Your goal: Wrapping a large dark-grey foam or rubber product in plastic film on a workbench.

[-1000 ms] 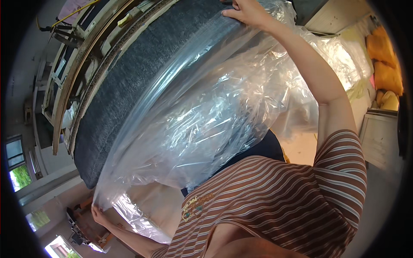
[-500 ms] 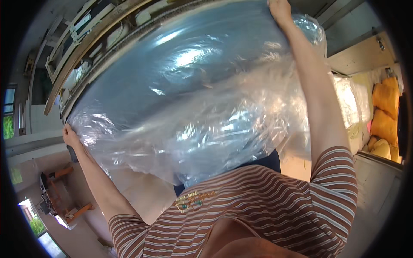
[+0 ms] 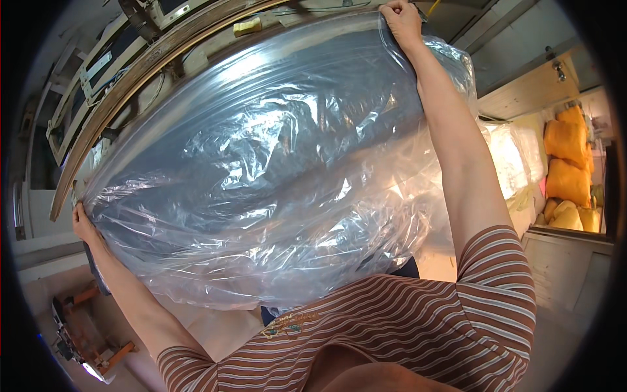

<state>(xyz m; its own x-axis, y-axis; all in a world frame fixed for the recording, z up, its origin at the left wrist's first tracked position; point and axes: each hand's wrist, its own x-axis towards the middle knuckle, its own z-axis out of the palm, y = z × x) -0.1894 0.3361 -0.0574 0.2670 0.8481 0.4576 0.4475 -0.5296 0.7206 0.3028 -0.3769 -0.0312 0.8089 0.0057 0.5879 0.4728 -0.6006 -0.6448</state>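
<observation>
A large sheet of clear plastic film point(image 3: 274, 189) spreads in front of me, wrinkled and shiny, with a bluish cast over its upper part. My left hand point(image 3: 83, 223) is closed on the film's left end, where it bunches into tight folds. At the far right, my right hand point(image 3: 403, 26) pinches its top corner. Between the two hands the upper edge is drawn taut in a long curve. The lower part hangs in loose creases near my body. Whether the film is one layer or a bag, I cannot tell.
A long curved wooden rail point(image 3: 130, 85) and a metal-framed machine run along the far side, with a small yellow block point(image 3: 247, 27) beyond the film. Stuffed orange sacks point(image 3: 566, 144) are stacked at the right. An orange-legged device point(image 3: 88, 333) stands at lower left.
Both hands have shifted left in the picture, still gripping the film. Its upper edge now shows as a stretched band, and more wrinkles cover the middle.
</observation>
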